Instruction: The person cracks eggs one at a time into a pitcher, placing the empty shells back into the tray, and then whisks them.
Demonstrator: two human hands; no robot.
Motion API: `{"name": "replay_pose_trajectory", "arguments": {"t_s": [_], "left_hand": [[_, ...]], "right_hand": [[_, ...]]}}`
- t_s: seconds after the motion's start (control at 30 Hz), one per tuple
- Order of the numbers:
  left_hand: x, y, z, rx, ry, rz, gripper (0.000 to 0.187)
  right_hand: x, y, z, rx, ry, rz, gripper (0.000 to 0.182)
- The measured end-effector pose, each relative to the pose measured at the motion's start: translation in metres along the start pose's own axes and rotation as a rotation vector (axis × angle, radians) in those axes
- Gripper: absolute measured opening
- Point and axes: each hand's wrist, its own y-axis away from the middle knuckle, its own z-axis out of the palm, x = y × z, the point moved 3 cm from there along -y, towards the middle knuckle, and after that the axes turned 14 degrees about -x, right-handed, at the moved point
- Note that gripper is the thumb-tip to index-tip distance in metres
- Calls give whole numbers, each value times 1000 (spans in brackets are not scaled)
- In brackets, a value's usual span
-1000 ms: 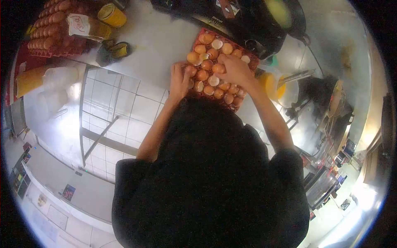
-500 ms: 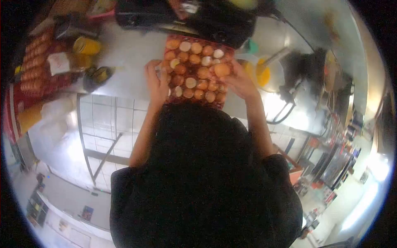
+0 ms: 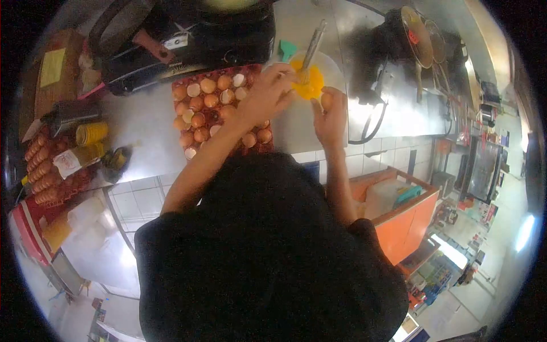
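A clear bowl (image 3: 335, 67) holds yellow egg and a metal whisk (image 3: 314, 43) leaning up out of it. My right hand (image 3: 331, 122) is at the near right of the bowl, with its fingers closed around a brown egg (image 3: 327, 101). Reaching across the tray, my left hand (image 3: 270, 91) is at the bowl's left side with curled fingers; whether they grip anything is hidden. Below my left forearm lies a red egg tray (image 3: 222, 73), filled with brown eggs (image 3: 208, 85) and several opened shells (image 3: 194, 89).
A black stove (image 3: 199, 62) stands behind the tray, with a green scraper (image 3: 287, 50) by its right end. On the left are stacked eggs (image 3: 40, 165), a yellow container (image 3: 91, 134) and a dark cup (image 3: 117, 159). A black hose (image 3: 376, 128) curves at the right.
Both hands have moved right from the egg tray to the bowl, the right one carrying the egg. The view has shifted right, so the tray now appears further left.
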Motion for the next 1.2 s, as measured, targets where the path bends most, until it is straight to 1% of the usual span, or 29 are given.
{"name": "replay_pose_trajectory", "arguments": {"t_s": [0.03,0.13,0.23,0.27,0.37,0.47,0.57,0.63,0.67,0.77,0.83,0.87,0.97,1.07,1.13,1.2], "left_hand": [[1,-11,9,-47,-12,-17,27],[-4,-28,29,-11,-198,103,30],[-11,-30,38,-61,-174,84,30],[-12,-30,38,-48,-172,85,30],[-11,-28,37,-48,-148,69,31],[-16,-33,36,-75,-124,36,33],[-5,-34,30,-77,-91,37,37],[5,-39,23,-76,-25,53,43],[7,-43,22,-116,23,89,44],[8,-55,21,-233,134,178,45],[3,-62,21,-303,162,211,45],[1,-65,19,-301,153,208,46],[0,-67,17,-287,140,208,47],[0,-69,17,-232,103,236,45],[-2,-71,21,-186,41,259,42],[-1,-73,22,-153,72,209,40]], "right_hand": [[1,0,5,39,14,1,31],[9,0,19,62,-6,14,29],[1,1,3,171,-5,9,27],[-1,1,-1,205,-4,11,26],[19,3,23,113,26,84,26],[21,2,21,133,6,67,28],[17,-2,11,170,3,21,31],[20,-7,8,105,-75,23,35],[22,-11,7,73,-114,23,37],[39,-18,10,-100,-582,83,42],[38,-22,-4,-296,-710,272,43],[39,-23,-9,-394,-771,365,43],[62,-27,-1,-460,-1027,264,40],[52,-36,-16,-499,-897,157,37],[54,-39,-17,-524,-872,141,32],[57,-45,-20,-538,-791,116,28]]}}
